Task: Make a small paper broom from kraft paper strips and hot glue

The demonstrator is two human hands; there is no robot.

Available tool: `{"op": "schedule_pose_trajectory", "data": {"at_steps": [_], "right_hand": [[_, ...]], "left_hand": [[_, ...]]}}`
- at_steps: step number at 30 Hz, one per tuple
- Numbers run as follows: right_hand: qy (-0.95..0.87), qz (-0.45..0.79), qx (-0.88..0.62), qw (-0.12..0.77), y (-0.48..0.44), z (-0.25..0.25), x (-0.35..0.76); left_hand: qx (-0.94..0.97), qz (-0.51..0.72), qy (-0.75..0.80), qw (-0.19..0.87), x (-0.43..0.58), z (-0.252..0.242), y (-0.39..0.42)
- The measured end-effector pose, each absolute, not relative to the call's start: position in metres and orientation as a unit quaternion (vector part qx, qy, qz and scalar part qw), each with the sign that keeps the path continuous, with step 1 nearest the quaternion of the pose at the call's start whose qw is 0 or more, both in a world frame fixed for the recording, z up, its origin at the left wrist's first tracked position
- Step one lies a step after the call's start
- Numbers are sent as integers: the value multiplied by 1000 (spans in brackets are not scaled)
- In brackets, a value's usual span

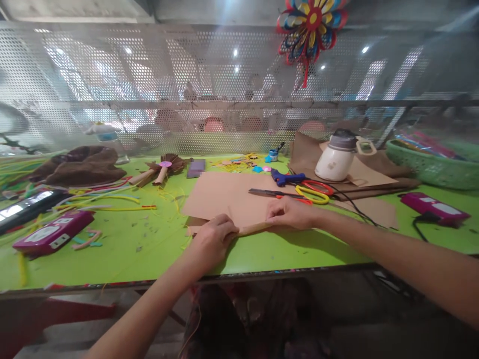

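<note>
A sheet of brown kraft paper (213,192) lies on the green table in front of me, its near edge turned up into a narrow fold. My left hand (216,238) is closed on the left part of that edge, thumb and fingers pressed together. Farther right, my right hand (290,213) pinches the same edge between thumb and fingertips. Scissors with yellow handles (313,195) rest on the paper just beyond my right hand, with orange-red handles close by. Behind them lies a blue glue gun (288,177).
A cream jug (333,162) stands on brown material at the right, near a green basket (430,164). Purple power strips (56,233) lie at both sides. Paper flowers (165,165), a brown cloth (82,167) and yellow strands are at left and back. A perforated screen (179,85) rises behind.
</note>
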State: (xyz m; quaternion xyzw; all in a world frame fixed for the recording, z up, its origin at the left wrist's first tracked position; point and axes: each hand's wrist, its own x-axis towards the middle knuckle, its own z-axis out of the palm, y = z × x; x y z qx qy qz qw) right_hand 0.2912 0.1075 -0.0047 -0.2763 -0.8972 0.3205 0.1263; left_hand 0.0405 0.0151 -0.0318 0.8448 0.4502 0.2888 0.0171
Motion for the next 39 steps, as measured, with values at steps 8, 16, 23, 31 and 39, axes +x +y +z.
{"op": "schedule_pose_trajectory", "data": {"at_steps": [8, 16, 23, 31, 39], "right_hand": [[-882, 282, -334, 175, 75, -10, 287], [-836, 309, -418, 177, 78, -16, 290], [-845, 262, -437, 162, 74, -16, 288], [-894, 222, -343, 184, 68, -13, 301], [-889, 233, -370, 134, 74, -9, 305]], "left_hand": [[872, 255, 415, 54, 32, -21, 17], [866, 266, 417, 73, 33, -23, 14], [863, 236, 447, 21, 40, -23, 13], [856, 235, 460, 8, 41, -23, 15], [857, 243, 454, 32, 38, -24, 16]]}}
